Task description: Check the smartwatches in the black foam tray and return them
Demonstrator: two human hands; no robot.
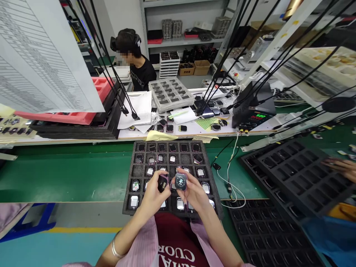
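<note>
My left hand (154, 193) is closed around a dark smartwatch body (162, 182), its face turned partly sideways. In my right hand (194, 191) is a second smartwatch (180, 181) with a lit screen showing a dial, pinched between thumb and fingers. Both watches are held side by side above a black foam tray (129, 181). The tray has rows of pockets, most with a watch body in them; some screens are lit white, others dark. A few pockets hold no watch. My hands and forearms hide part of the tray's middle and front.
Behind the tray runs a bench ledge with papers (136, 109), a clear plastic tray (171, 94), loose watches and a power supply (253, 111). Black cables hang from above. At right, another person's hand (340, 167) is at stacked black trays (294, 167). Another person (141, 70) sits beyond.
</note>
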